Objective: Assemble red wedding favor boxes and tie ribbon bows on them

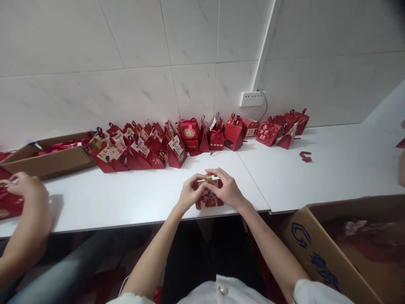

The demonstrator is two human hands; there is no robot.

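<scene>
Fingers of left hand (191, 192) and right hand (228, 191) pinch the gold ribbon loop (209, 179) atop the red gift box (209, 201) — best tensioned evenly, box flat on counter (126, 198).

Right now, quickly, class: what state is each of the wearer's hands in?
Left hand: closed, holding the gold loop atop the red box.
Right hand: closed, holding the same loop.

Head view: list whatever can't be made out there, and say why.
All in the head view:
Red box: upper sides, hidden by the left hand and right hand.
Gold loop: whether both hands pinch or merely touch it, too small.
Large carton: remainder, cut off by right and bottom edges; contents blurred.
Red boxes along the wall: finest print, too small.
</scene>
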